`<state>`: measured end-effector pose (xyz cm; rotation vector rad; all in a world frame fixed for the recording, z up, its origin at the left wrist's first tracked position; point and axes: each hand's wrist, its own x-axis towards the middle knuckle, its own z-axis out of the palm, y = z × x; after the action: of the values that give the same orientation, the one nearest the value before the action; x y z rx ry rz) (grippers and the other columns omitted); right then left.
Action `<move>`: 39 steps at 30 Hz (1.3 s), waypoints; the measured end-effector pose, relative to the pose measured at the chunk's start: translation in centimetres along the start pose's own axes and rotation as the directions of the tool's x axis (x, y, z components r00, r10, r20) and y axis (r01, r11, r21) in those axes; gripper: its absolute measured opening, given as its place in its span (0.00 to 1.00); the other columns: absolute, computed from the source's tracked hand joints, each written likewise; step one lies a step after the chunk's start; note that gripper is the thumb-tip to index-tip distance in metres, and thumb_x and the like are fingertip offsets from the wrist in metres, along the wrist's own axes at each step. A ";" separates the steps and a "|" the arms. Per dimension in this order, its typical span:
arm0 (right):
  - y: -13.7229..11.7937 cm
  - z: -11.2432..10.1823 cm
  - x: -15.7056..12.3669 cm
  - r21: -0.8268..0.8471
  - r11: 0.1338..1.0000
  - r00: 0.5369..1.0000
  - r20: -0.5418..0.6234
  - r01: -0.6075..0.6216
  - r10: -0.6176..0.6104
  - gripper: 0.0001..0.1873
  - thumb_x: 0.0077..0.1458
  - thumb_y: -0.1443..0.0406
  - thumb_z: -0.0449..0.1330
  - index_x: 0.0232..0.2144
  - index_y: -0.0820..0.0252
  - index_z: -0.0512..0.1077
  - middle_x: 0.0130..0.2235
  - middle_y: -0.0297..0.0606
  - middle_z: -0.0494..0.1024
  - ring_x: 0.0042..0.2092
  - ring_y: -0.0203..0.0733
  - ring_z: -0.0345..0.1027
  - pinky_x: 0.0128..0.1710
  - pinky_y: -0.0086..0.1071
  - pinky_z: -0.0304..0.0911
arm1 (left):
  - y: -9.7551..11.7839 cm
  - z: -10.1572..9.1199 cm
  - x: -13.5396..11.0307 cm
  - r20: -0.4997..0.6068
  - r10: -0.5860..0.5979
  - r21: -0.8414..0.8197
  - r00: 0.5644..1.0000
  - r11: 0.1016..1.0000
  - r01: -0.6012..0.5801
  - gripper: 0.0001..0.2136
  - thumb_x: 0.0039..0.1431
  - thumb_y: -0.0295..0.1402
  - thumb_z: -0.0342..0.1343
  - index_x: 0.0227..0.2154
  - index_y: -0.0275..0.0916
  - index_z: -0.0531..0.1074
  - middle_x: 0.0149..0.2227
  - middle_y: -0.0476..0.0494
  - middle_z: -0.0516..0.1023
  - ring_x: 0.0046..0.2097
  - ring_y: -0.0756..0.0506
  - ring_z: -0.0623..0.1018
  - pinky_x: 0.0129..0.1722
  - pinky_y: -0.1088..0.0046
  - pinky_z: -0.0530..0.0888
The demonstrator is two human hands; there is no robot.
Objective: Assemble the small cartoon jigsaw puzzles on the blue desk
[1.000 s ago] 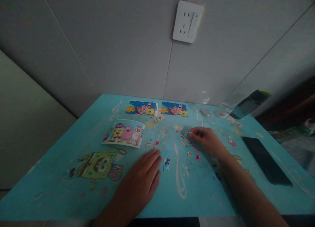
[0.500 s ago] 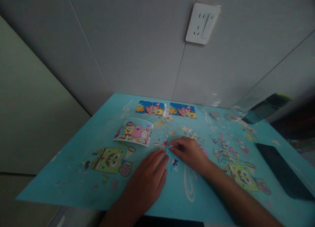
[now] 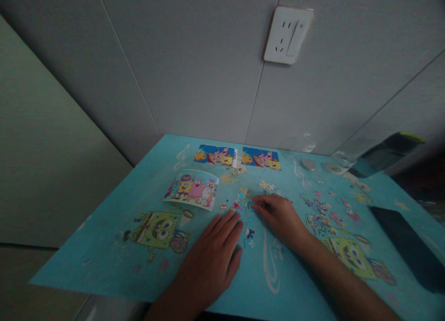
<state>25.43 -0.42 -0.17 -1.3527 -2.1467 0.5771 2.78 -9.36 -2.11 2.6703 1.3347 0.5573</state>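
Note:
My left hand lies flat on the table with its fingers stretched out, the tips by some small jigsaw pieces. Across from it, my right hand is closed in a pinch, thumb and forefinger close to the light-blue pieces. Whatever is between those fingertips is too small to make out. A few joined blue and white jigsaw pieces lie between the two hands. Behind the left hand is a curved picture card with cartoon figures.
On the right lies a pile of loose jigsaw pieces, beside a dark flat object. Two blue cartoon cards lie near the wall. Clear plastic containers stand at the back right. A socket is on the wall.
My right hand has drawn back slightly to the right, away from the left hand. My left fingers have spread and flattened on the table. The view has shifted a little.

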 end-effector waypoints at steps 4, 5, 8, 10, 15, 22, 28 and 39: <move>0.1 0.4 -0.1 -0.050 0.998 0.999 -0.010 0.047 -0.047 0.05 0.61 0.65 0.63 0.38 0.53 0.79 0.34 0.35 0.81 0.37 0.43 0.74 0.42 0.38 0.66 | -0.1 0.0 0.0 -0.002 0.002 -0.004 1.000 1.000 -0.002 0.24 0.68 0.31 0.51 0.65 0.37 0.59 0.69 0.38 0.60 0.71 0.40 0.57 0.68 0.51 0.64; 0.1 0.4 0.0 -0.062 0.996 0.998 -0.011 0.064 -0.064 0.04 0.60 0.65 0.64 0.37 0.53 0.79 0.35 0.36 0.81 0.39 0.44 0.73 0.43 0.39 0.65 | -0.1 0.0 0.0 -0.004 0.003 -0.007 1.000 1.000 -0.003 0.24 0.68 0.31 0.51 0.65 0.38 0.59 0.69 0.39 0.60 0.71 0.40 0.57 0.68 0.51 0.64; 0.3 0.6 0.0 -0.081 0.993 0.996 -0.009 0.089 -0.091 0.03 0.60 0.64 0.65 0.34 0.54 0.79 0.37 0.37 0.80 0.41 0.46 0.72 0.46 0.40 0.65 | -0.1 0.0 0.0 -0.003 0.006 -0.008 1.000 1.000 -0.006 0.22 0.68 0.31 0.50 0.64 0.38 0.61 0.69 0.39 0.61 0.71 0.40 0.58 0.68 0.50 0.65; 0.4 0.7 -0.1 -0.093 0.991 0.995 -0.009 0.093 -0.095 0.03 0.60 0.63 0.64 0.34 0.54 0.79 0.37 0.38 0.80 0.42 0.46 0.72 0.45 0.41 0.65 | -0.1 -0.1 0.0 -0.002 0.005 -0.006 1.000 1.000 -0.005 0.22 0.68 0.31 0.50 0.63 0.38 0.62 0.68 0.39 0.62 0.71 0.39 0.58 0.68 0.51 0.65; 0.1 0.2 -0.2 -0.102 0.987 0.991 -0.033 0.127 -0.131 0.10 0.65 0.60 0.58 0.36 0.54 0.79 0.37 0.40 0.79 0.41 0.46 0.72 0.46 0.41 0.65 | -0.1 0.0 0.0 -0.025 -0.007 -0.009 1.000 1.000 0.007 0.22 0.67 0.30 0.51 0.63 0.38 0.63 0.68 0.39 0.62 0.70 0.39 0.59 0.67 0.50 0.66; 1.2 -2.0 -0.6 -0.132 0.987 0.979 -0.168 0.091 -0.113 0.14 0.67 0.59 0.54 0.36 0.55 0.77 0.38 0.42 0.81 0.41 0.48 0.72 0.45 0.43 0.65 | -0.4 0.2 -0.4 -0.283 -0.086 -0.019 0.955 0.996 0.084 0.16 0.66 0.26 0.49 0.55 0.39 0.69 0.56 0.38 0.74 0.60 0.38 0.72 0.59 0.50 0.74; 2.3 -2.9 -0.8 -0.138 0.989 0.974 -0.213 0.051 -0.080 0.13 0.66 0.58 0.55 0.35 0.56 0.77 0.36 0.41 0.80 0.39 0.47 0.72 0.42 0.40 0.65 | -0.5 0.1 -0.6 -0.377 -0.147 0.000 0.914 0.987 0.158 0.08 0.66 0.26 0.51 0.44 0.39 0.73 0.47 0.40 0.77 0.52 0.38 0.76 0.53 0.50 0.76; 2.3 -2.8 -0.9 -0.135 0.987 0.983 -0.150 0.088 -0.108 0.15 0.67 0.57 0.54 0.34 0.56 0.76 0.34 0.40 0.80 0.38 0.45 0.73 0.40 0.39 0.64 | -0.2 -0.1 -0.1 -0.181 -0.032 -0.021 0.983 0.999 0.029 0.14 0.66 0.26 0.51 0.52 0.40 0.73 0.50 0.40 0.76 0.53 0.40 0.74 0.54 0.54 0.74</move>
<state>29.06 -0.07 0.38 -1.3034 -2.1378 0.2882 2.48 -9.34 -2.07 2.6329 1.4047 0.8230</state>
